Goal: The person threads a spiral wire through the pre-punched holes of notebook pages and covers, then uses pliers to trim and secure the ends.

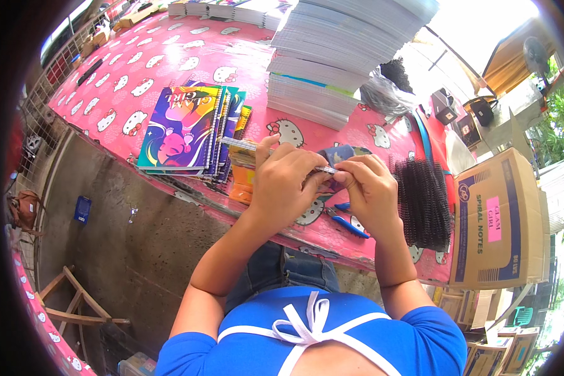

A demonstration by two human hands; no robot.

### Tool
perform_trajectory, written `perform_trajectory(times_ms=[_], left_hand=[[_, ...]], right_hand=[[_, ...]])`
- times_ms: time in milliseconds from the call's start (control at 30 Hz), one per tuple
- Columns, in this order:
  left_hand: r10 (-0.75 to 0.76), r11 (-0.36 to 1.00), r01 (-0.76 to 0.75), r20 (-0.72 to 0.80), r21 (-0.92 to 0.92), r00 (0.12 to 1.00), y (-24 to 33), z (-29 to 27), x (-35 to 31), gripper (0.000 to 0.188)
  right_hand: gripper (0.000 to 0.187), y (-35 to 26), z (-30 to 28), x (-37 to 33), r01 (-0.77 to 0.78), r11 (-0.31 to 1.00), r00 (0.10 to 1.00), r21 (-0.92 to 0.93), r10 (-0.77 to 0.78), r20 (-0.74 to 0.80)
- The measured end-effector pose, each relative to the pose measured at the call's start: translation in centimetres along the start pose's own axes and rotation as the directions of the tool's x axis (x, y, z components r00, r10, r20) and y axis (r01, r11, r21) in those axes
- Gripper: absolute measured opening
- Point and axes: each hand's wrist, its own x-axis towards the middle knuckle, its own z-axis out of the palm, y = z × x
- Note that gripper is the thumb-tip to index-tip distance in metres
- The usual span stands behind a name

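Both my hands are at a notebook (240, 146) held edge-on above the near side of the table, its punched or coiled edge running between them. My left hand (283, 178) grips it with the fingers bent over the edge. At the notebook's right end, my right hand (368, 185) pinches with thumb and fingertips; whether it has the edge or a coil there cannot be made out. Just below that hand lie blue-handled pliers (347, 224). A bundle of black spiral binding coils (423, 203) rests to its right. Colourful spiral notebooks (180, 131) are stacked left of my left hand.
A tall stack of paper blocks (316, 94) stands straight ahead on the pink patterned tablecloth (188, 59). A clear plastic bag (387, 94) sits beside it. At the right edge is a cardboard box (498, 219). A wooden stand (75, 301) is on the floor at left.
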Motion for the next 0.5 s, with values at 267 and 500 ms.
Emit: perform_trajectory(times_ms=[267,500], left_hand=[[0.022,1.0,-0.022,0.02,0.002,1.0,-0.1,-0.1,-0.5,0.011],[0.111,0.993,-0.113,0.048,0.043,0.993,-0.4,-1.0,-0.9,0.024]], right_hand=[[0.014,-1.0,-0.2,-0.1,-0.094,0.996,0.996,-0.007,0.094,-0.005],[0.024,7.9,-3.1,2.0,-0.161,0.987,0.962,-0.029,0.164,0.219]])
